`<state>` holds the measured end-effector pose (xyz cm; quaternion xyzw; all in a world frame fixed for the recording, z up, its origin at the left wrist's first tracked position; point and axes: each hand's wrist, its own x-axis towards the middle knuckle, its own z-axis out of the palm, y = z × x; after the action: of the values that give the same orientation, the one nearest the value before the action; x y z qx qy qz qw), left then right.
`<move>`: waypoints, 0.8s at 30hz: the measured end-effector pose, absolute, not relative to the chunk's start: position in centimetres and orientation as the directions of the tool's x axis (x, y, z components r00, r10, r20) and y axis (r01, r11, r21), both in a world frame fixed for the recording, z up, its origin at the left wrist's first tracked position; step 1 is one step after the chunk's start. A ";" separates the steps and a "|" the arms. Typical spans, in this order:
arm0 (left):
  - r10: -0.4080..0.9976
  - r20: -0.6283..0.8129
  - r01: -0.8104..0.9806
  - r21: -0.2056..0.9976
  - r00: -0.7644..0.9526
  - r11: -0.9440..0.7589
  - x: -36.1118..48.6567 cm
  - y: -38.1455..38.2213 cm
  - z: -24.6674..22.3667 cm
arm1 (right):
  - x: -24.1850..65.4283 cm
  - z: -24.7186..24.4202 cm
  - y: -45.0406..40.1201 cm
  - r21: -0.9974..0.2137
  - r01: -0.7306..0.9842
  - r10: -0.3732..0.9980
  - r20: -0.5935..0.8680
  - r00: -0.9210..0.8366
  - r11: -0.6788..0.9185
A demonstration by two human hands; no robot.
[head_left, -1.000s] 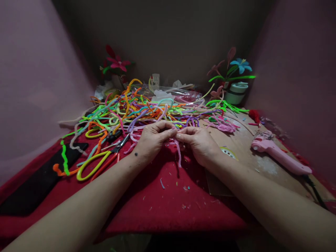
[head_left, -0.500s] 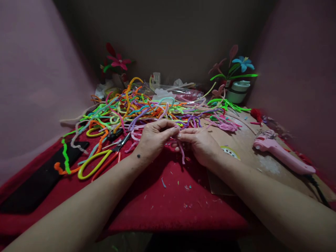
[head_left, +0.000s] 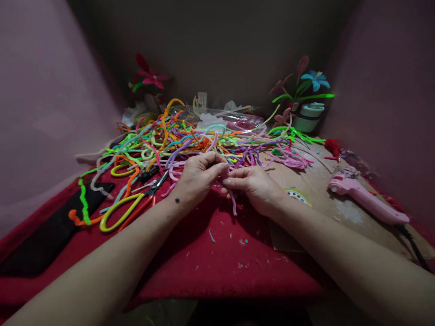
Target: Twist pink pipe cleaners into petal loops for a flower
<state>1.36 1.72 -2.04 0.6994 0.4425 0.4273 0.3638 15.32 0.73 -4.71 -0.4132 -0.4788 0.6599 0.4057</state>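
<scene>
A pink pipe cleaner hangs down between my two hands, its upper part hidden by the fingers. My left hand pinches it near the top with thumb and forefinger. From the other side, my right hand has its thumb and forefinger closed on it too. Both hands are above the red cloth, fingertips almost touching. Just beyond them lies a tangled heap of coloured pipe cleaners. Scissors with yellow and orange handles rest left of my left wrist.
On the right, a pink glue gun lies on a brown board, with a round white and yellow item partly behind my right forearm. Pipe-cleaner flowers stand at the back beside a pale green container. A black flat piece lies left.
The hanging end of the pink pipe cleaner has shifted slightly left and down. My fingers have moved a little around it, and both hands still pinch it.
</scene>
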 end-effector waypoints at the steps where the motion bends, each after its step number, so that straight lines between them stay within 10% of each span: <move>1: 0.920 0.311 0.358 0.853 0.239 -0.381 1.4 1.7 -2.2 | 15.3 -4.8 0.7 -0.971 -0.122 0.931 -0.157 -0.330 -0.207; 8: 0.768 0.584 0.584 0.538 0.262 -0.608 1.2 1.7 -3.0 | 15.2 -4.8 0.8 -0.946 -0.186 0.921 -0.193 -0.339 -0.266; 24: 0.947 0.242 0.316 0.900 0.209 -0.300 1.0 2.3 -1.6 | 15.5 -4.7 1.3 -0.885 -0.348 0.924 -0.195 -0.329 -0.310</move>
<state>1.02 2.28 -1.64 0.6839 0.4619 0.4269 0.3697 15.52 1.30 -4.67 -0.3732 -0.3857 0.7183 0.4428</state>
